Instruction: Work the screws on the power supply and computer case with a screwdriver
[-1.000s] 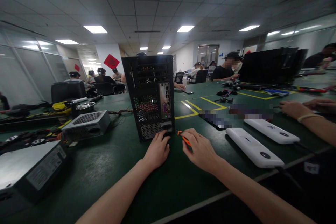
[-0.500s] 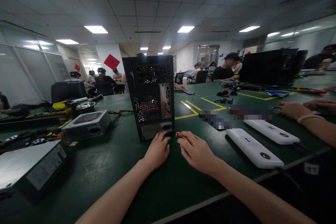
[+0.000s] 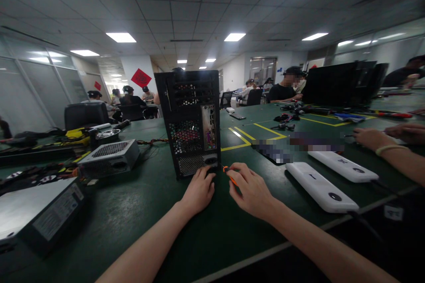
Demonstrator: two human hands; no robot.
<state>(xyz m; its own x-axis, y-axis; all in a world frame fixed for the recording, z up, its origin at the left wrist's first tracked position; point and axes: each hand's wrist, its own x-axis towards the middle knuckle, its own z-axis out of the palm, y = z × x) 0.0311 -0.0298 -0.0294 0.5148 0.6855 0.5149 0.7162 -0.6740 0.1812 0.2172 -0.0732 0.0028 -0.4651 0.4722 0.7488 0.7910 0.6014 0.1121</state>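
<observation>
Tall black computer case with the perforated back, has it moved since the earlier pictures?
No, the tall black computer case shows no clear shift either way against the straight yellow tape lines on the green tabletop.

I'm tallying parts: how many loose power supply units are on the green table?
2. The nearer power supply unit sits lower left, cut off by the picture edge; the farther power supply unit is left of the computer case. The case may hide others.

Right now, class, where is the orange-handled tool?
In the head view, the orange-handled tool is slightly right of centre, held in the right hand, its far end near the lower right corner of the black computer case.
</observation>
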